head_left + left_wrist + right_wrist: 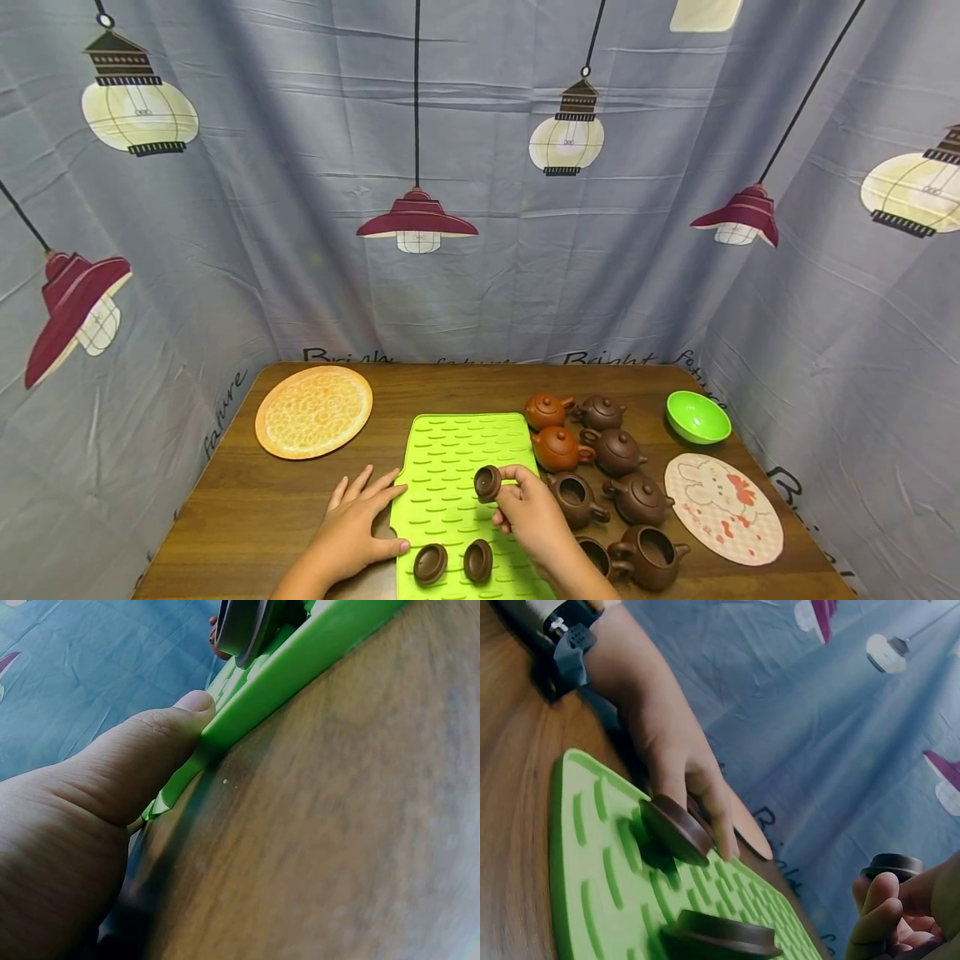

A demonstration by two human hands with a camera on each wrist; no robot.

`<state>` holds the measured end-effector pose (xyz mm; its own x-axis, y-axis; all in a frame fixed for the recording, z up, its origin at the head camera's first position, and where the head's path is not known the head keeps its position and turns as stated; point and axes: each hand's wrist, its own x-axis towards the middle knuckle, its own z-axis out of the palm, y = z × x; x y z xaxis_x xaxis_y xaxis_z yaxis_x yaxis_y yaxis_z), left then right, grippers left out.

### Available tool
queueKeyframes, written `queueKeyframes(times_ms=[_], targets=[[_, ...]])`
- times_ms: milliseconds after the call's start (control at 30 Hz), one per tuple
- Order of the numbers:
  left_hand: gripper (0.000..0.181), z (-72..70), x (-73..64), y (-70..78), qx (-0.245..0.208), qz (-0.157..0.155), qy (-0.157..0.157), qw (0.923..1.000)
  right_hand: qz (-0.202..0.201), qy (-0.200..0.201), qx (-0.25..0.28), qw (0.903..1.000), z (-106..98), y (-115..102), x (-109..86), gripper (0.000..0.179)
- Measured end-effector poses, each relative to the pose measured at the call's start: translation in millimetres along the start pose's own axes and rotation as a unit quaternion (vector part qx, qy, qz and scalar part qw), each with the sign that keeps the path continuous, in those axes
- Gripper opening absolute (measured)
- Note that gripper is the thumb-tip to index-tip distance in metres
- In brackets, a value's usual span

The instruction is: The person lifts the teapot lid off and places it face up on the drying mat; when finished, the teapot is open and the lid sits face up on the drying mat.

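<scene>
My right hand (531, 515) pinches a small dark brown teapot lid (487, 483) between thumb and fingers, above the green ridged mat (457, 500). The lid's hollow underside faces the head camera. With fingers spread, my left hand (360, 525) rests at the mat's left edge, its thumb touching the rim in the left wrist view. Two more brown lids (430, 564) (477, 561) sit tilted on the near part of the mat. Right of the mat, three brown teapots (573, 502) (652, 557) (596, 554) have uncovered mouths; the nearest is partly hidden by my right forearm.
Two orange-brown teapots (560, 448) and several lidded dark ones (639, 498) stand along the mat's right side. Farther right are a green bowl (697, 418) and a round rabbit-print mat (723, 508). A round yellow-orange mat (313, 412) lies at the back left.
</scene>
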<state>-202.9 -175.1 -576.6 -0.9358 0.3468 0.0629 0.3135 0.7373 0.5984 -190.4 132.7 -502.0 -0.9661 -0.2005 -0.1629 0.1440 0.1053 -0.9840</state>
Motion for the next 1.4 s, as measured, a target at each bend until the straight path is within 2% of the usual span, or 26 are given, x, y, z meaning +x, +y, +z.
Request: queueKeyframes(times_ms=[700, 933, 1167, 1400], targets=[[0.093, -0.2, -1.6, 1.6, 0.005, -0.001, 0.001, 1.0, 0.017, -0.025, -0.005, 0.9995, 47, 13, 19.4, 0.019], [0.092, 0.1, -0.8, 0.4, 0.004, 0.001, 0.001, 1.0, 0.027, -0.033, -0.044, 0.9981, 58, 16, 27.8, 0.015], [0.093, 0.4, -2.3, -1.4, -0.008, -0.001, -0.004, 1.0, 0.042, -0.025, -0.08, 0.9956, 64, 25, 32.4, 0.004], [0.091, 0.8, -1.2, -4.1, -0.001, -0.001, -0.003, 1.0, 0.044, -0.013, -0.101, 0.9938, 71, 26, 33.5, 0.009]])
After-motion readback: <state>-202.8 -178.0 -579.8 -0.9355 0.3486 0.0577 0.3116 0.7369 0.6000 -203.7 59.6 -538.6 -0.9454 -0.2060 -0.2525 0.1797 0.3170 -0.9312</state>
